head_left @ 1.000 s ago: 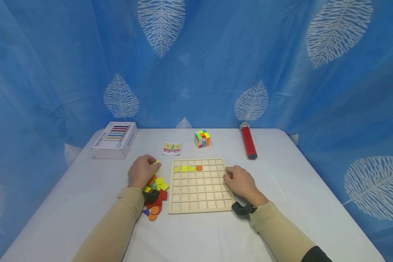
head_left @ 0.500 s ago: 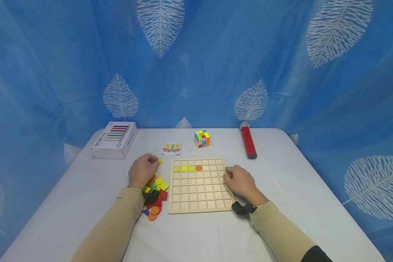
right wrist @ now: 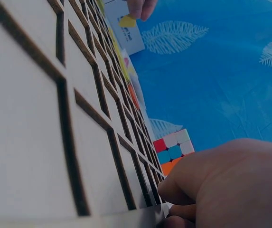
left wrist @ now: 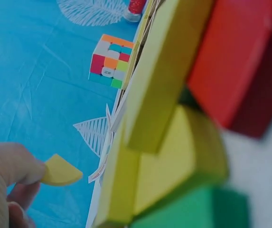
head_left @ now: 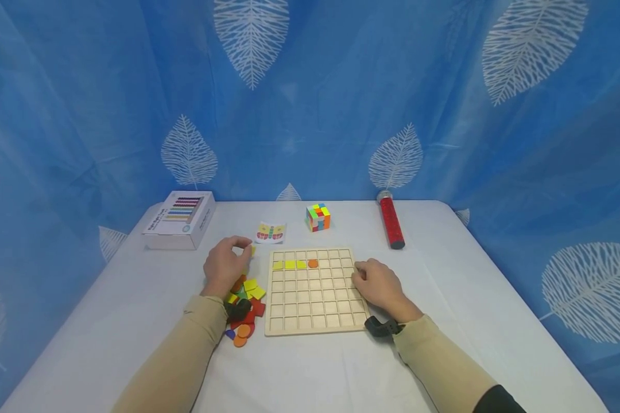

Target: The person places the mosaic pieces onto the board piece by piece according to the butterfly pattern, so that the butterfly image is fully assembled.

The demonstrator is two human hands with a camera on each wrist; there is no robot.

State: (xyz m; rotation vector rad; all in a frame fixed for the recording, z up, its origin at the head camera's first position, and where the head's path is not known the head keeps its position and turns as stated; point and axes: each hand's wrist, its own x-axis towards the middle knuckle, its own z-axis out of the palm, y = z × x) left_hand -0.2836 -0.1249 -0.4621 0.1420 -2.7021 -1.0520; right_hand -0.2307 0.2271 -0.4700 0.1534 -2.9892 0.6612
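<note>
My left hand [head_left: 224,265] pinches a yellow quarter-round tile [left wrist: 62,171] between thumb and fingers, raised above the loose tiles. Below its wrist lies a pile of red, yellow, green, orange and blue tiles [head_left: 257,292], partly hidden by the hand and wrist camera. A wooden grid board [head_left: 317,308] lies to the right of the pile. Near its top, three yellow tiles [head_left: 290,264] and an orange disc [head_left: 313,264] sit side by side in their cells. My right hand [head_left: 382,284] grips the board's right edge with curled fingers.
Behind the board lie a butterfly pattern card [head_left: 270,233] and a puzzle cube [head_left: 318,217]. A white box [head_left: 181,221] stands at the back left. At the back right is a red glittery tube [head_left: 391,221]. A blue leaf-print curtain [head_left: 310,115] hangs behind the table.
My left hand has lifted slightly away from the pile, turning the yellow tile in its fingertips. The right hand stays at the board's edge, and the tiles on the board have not moved.
</note>
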